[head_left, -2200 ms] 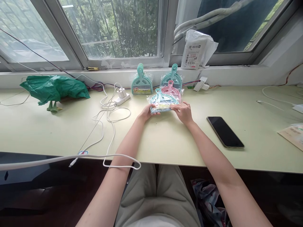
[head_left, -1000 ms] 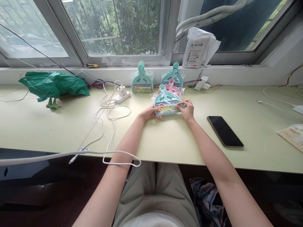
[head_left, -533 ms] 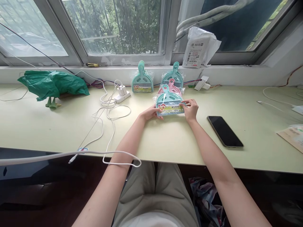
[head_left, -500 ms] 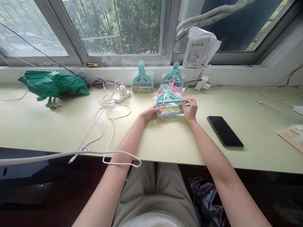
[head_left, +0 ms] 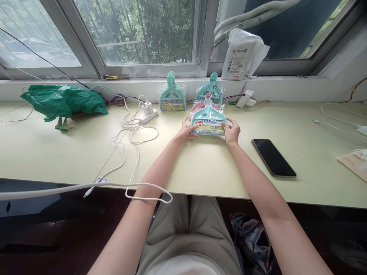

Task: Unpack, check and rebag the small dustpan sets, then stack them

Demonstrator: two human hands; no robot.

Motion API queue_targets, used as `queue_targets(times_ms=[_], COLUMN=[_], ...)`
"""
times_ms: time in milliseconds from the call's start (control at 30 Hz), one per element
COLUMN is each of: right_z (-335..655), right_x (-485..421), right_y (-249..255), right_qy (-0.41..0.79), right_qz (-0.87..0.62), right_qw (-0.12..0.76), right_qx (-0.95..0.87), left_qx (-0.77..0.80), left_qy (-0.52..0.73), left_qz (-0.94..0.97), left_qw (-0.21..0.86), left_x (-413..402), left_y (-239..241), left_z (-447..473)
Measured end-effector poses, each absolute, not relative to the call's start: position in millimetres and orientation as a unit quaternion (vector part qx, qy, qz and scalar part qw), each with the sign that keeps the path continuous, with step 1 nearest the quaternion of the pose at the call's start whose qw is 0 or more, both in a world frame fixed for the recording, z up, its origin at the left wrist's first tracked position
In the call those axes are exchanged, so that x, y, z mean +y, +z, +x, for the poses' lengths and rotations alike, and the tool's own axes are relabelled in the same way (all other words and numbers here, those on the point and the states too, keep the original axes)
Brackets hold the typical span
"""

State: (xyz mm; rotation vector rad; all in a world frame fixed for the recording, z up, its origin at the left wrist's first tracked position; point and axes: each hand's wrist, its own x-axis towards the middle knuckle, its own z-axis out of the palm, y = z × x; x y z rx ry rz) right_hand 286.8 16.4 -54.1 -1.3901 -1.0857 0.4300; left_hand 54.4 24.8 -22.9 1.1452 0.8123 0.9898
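A wrapped teal dustpan and brush set (head_left: 208, 121) stands upright on the table, its printed label facing me. My left hand (head_left: 187, 130) grips its left edge, thumb across the front. On the opposite edge my right hand (head_left: 232, 131) holds it, fingers behind and thumb on the label side. Right behind stands a pink dustpan set (head_left: 208, 100), mostly covered by the front one. Farther back, against the wall, is another teal dustpan set (head_left: 211, 91). To the left stands a stack of teal dustpan sets (head_left: 172, 95) in clear wrap.
A black phone (head_left: 273, 157) lies to the right of my right forearm. White cables (head_left: 132, 133) trail from a power strip (head_left: 148, 115) on the left. A green plastic bag (head_left: 65, 101) sits at far left. A white wrapped package (head_left: 239, 55) stands on the windowsill.
The front teal set has shifted away from me, closer against the pink one, and stands more upright. Both my hands moved with it, still at its two edges.
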Motion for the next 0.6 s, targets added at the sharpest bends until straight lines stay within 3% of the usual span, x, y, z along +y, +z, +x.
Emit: queue_targets(times_ms=[133, 400, 600], right_z=[290, 294, 291], right_x=[18, 19, 19], right_y=[-55, -58, -59], right_qy=[0.167, 0.155, 0.147], right_qz=[-0.614, -0.617, -0.618], right_qw=[0.632, 0.655, 0.642], right_qx=[-0.442, -0.408, -0.429], left_qx=[0.313, 0.276, 0.3], left_qy=[0.455, 0.373, 0.442], left_qz=[0.584, 0.73, 0.674], left_qw=[0.595, 0.502, 0.511], left_x=[18, 16, 28], left_y=[-15, -13, -27], left_z=[57, 54, 62])
